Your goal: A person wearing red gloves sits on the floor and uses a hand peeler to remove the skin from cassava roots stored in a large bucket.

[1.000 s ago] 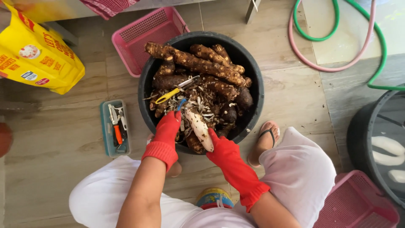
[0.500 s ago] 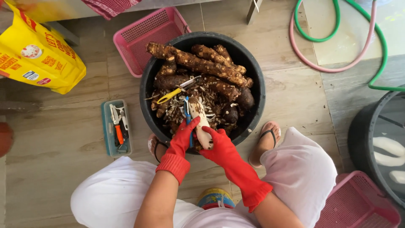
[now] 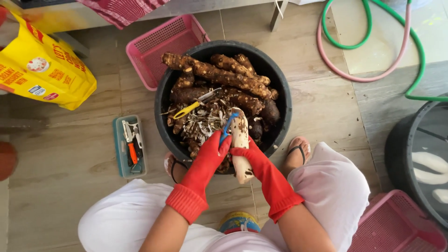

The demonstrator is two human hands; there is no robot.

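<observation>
At the centre of the frame, the left hand [image 3: 211, 151], in a red rubber glove, has its fingers clenched on a blue peeler [image 3: 227, 127] laid against a partly peeled cassava root [image 3: 241, 144]. The right hand [image 3: 252, 156], also gloved, grasps that root, apparently around its middle, over the near rim of the black tub [image 3: 163, 100] of unpeeled roots. A yellow-handled knife [image 3: 195, 105] lies on the peelings.

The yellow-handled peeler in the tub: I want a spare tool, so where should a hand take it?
Grip the yellow handle, coming from above on the tub's left side. That end lies bare on the brown roots; the metal blade end points up-right into the pile.
</observation>
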